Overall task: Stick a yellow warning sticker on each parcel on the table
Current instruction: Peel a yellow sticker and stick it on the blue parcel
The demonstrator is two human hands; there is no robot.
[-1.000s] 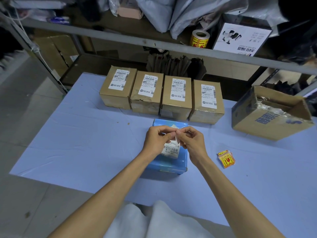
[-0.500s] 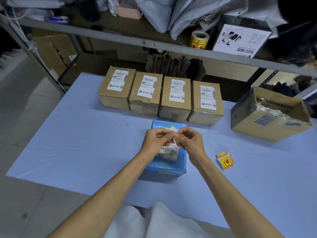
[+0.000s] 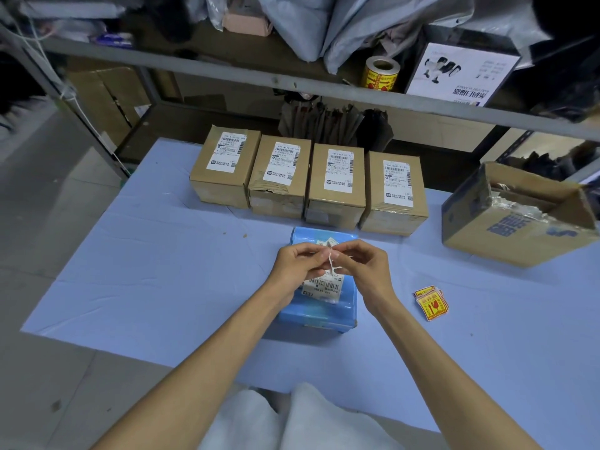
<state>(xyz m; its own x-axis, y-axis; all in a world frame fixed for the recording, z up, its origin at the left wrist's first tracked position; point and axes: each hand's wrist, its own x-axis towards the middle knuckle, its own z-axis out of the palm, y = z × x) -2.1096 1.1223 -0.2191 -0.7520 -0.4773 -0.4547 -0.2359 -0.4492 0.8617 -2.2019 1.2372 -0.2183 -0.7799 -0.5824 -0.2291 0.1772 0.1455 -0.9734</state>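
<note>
My left hand (image 3: 297,264) and my right hand (image 3: 363,267) meet fingertip to fingertip above a blue parcel (image 3: 319,311) and pinch a small sticker (image 3: 331,259) between them. I see the sticker edge-on, so only its white backing shows. The parcel lies flat in the middle of the table and carries a white shipping label (image 3: 324,285). A small stack of yellow warning stickers (image 3: 431,302) lies on the cloth to the right of my right hand. Four brown cardboard parcels (image 3: 308,180), each with a white label, stand in a row behind the blue one.
A light blue cloth (image 3: 146,271) covers the table. An open cardboard box (image 3: 516,216) sits at the far right. On the metal shelf (image 3: 227,71) behind stand a roll of yellow stickers (image 3: 380,74), grey bags and a white printed box (image 3: 461,73).
Both hands stay over the blue parcel and keep working the small sticker between their fingertips; it now stands more edge-on. The view has shifted slightly.
</note>
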